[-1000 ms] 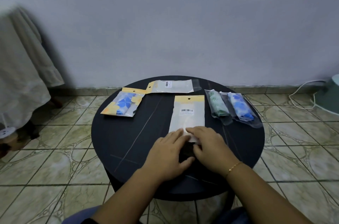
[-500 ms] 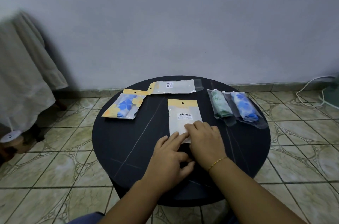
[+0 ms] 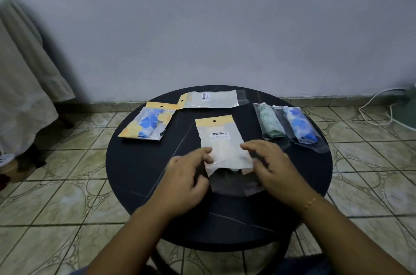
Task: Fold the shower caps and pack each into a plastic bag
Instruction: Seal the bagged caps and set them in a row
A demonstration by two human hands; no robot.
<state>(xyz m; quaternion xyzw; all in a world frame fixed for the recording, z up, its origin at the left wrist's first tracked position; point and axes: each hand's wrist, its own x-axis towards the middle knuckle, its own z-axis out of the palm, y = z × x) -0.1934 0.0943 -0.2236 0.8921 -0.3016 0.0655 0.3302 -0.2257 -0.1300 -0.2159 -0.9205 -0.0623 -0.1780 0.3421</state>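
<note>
A plastic bag (image 3: 221, 142) with a yellow header and a barcode label lies in the middle of the round black table (image 3: 135, 173). Its clear flap (image 3: 234, 183) points toward me, and its whitish contents are unclear. My left hand (image 3: 189, 173) sits at the bag's left edge, index finger touching it, thumb apart. My right hand (image 3: 272, 166) rests at the right edge with fingers spread and relaxed. A packed blue-flowered bag (image 3: 148, 125) lies at the left. An empty-looking bag (image 3: 209, 99) lies at the back.
Two clear bags lie at the right of the table, one holding a rolled green cap (image 3: 270, 123), the other a rolled blue cap (image 3: 299, 126). A pale cloth (image 3: 22, 94) hangs at the left. A white cable (image 3: 378, 105) runs over the tiled floor at the right.
Both hands have moved apart from the bag's near end to its two side edges. The bag has shifted and turned slightly, and its clear flap now shows.
</note>
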